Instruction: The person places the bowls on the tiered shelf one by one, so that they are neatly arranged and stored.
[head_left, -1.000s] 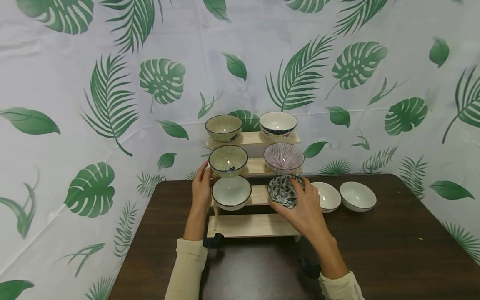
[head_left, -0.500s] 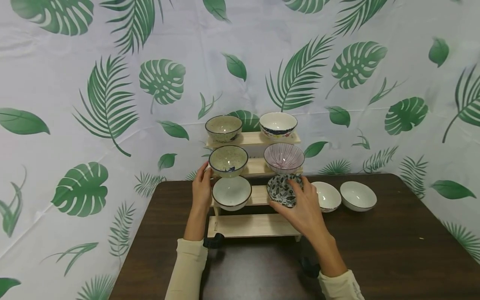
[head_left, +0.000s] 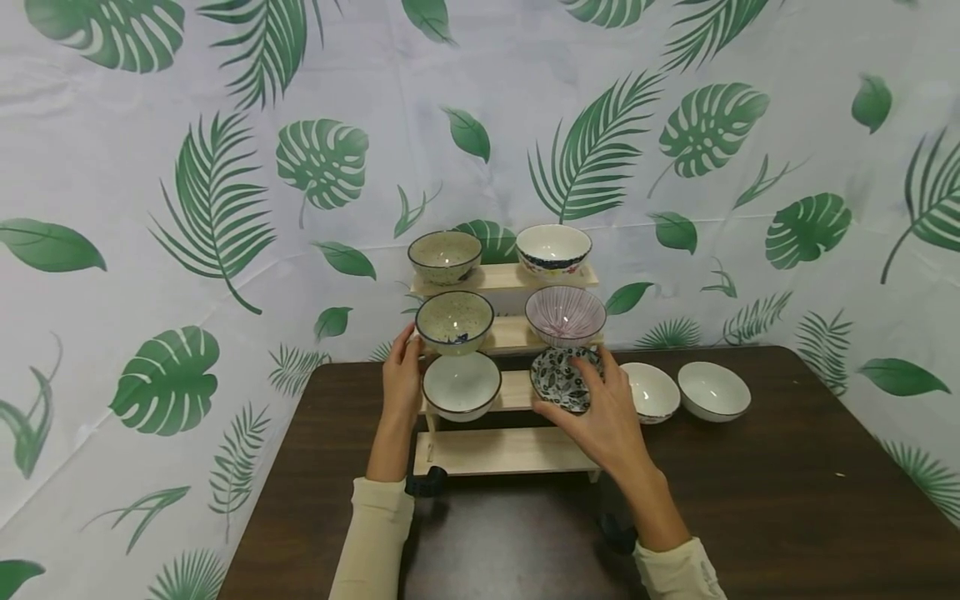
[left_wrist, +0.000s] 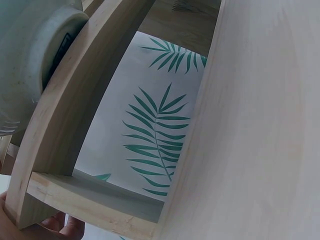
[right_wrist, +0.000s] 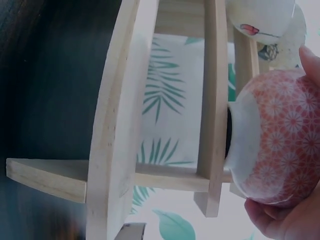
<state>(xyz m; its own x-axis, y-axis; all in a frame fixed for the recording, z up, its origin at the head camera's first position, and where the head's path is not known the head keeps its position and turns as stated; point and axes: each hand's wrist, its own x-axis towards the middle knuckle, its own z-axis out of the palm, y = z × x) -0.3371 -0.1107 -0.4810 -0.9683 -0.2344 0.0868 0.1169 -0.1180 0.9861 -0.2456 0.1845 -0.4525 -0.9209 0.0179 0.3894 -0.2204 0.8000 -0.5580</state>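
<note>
My right hand [head_left: 611, 412] grips a bowl [head_left: 561, 382] by its rim and side, over the right part of the third step down of a tiered wooden rack [head_left: 502, 450]. Inside, this bowl has a black-and-white leaf pattern; the right wrist view shows its red flowered outside [right_wrist: 285, 130] and its white foot right at the step's edge. At the rack's left side, my left hand [head_left: 402, 379] holds the wooden frame, its fingertips [left_wrist: 74, 227] curled behind the side piece. Beside it, a plain white bowl [head_left: 461, 387] sits on the same step.
Higher steps carry two speckled green bowls [head_left: 454, 321] [head_left: 446, 254], a purple-striped bowl [head_left: 566, 315] and a white bowl with a patterned outside [head_left: 553, 250]. Two white bowls [head_left: 651, 392] [head_left: 714, 390] stand on the dark table [head_left: 787, 483] right of the rack. A leaf-print cloth [head_left: 480, 100] hangs behind.
The bowl in my right hand has shifted slightly left over the step. My left hand stays at the rack's side, and the other bowls keep their places.
</note>
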